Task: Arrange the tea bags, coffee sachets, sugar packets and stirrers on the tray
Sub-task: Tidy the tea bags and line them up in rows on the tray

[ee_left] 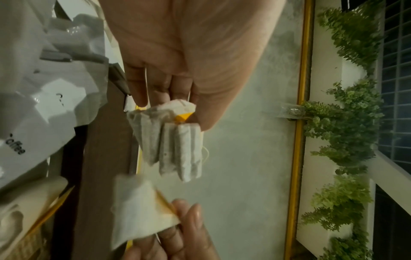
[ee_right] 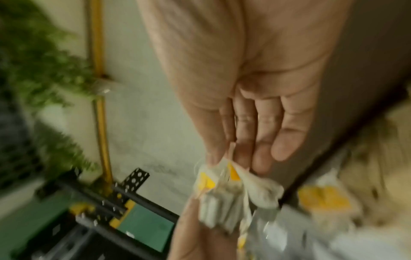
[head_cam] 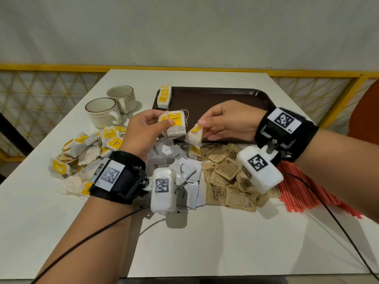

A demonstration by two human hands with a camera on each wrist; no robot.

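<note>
Pinching a stack (head_cam: 174,125) of tea bags at frame centre, our left hand (head_cam: 143,132) holds it over the tray (head_cam: 215,99) near edge. Our right hand (head_cam: 227,121) pinches one bag (head_cam: 194,136) just right of and below it; the stack's row (head_cam: 164,97) lies upper left.

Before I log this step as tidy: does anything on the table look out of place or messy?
Yes. One tea bag lies among the coffee sachets, away from the loose tea bag heap on the left. Only one neat tea bag stack sits on the tray; the rest lies in piles off it.
</note>
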